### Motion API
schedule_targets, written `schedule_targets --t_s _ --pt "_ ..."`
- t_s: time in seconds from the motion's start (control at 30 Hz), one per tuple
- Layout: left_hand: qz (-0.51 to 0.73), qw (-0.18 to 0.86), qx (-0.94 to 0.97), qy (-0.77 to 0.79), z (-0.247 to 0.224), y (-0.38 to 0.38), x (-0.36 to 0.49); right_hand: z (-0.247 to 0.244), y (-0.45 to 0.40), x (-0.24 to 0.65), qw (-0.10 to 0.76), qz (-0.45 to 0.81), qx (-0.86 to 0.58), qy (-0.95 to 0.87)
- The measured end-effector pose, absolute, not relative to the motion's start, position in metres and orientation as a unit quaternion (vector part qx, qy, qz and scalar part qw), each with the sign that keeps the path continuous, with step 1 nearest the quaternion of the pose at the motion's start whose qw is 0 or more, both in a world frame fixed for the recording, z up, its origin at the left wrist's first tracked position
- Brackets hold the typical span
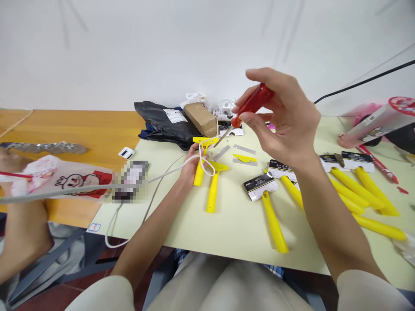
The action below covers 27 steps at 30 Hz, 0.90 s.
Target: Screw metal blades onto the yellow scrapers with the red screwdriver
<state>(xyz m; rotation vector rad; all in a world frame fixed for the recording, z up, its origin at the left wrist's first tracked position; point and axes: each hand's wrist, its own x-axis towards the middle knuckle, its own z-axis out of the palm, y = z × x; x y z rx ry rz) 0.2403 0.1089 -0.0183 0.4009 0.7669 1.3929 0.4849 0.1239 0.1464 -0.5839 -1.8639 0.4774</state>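
Note:
My right hand (285, 112) is raised above the table, its fingers wrapped round the red handle of a screwdriver (256, 103). The thin shaft slants down and left, ending close to the head of a yellow scraper (199, 172). Round that scraper's handle my left hand (189, 168) is closed; a white cable passes across it. A second yellow scraper (212, 196) lies just right of my left hand. Beyond it are grey blades (244, 149) and a yellow clamp plate (244, 158). Whether the screwdriver tip touches the scraper I cannot tell.
Yellow handles (275, 224) with black-and-white cards lie at the right, near a clear cup (376, 125). At the back are a black parcel bag (165, 123) and a cardboard box (199, 116). A phone (131, 179) and another person's arm (24, 233) are at the left.

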Motion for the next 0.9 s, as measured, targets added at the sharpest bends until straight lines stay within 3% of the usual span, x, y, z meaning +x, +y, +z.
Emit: schedule_targets --t_s 0.4,0.9 --pt "0.651 0.662 0.183 0.324 -0.020 0.110 0.235 0.094 0.166 0.464 0.477 0.212 -0.233 -0.820" --pt "0.632 0.664 0.172 0.360 -0.023 0.113 0.239 0.125 0.158 0.490 0.521 0.191 -0.243 -0.796"
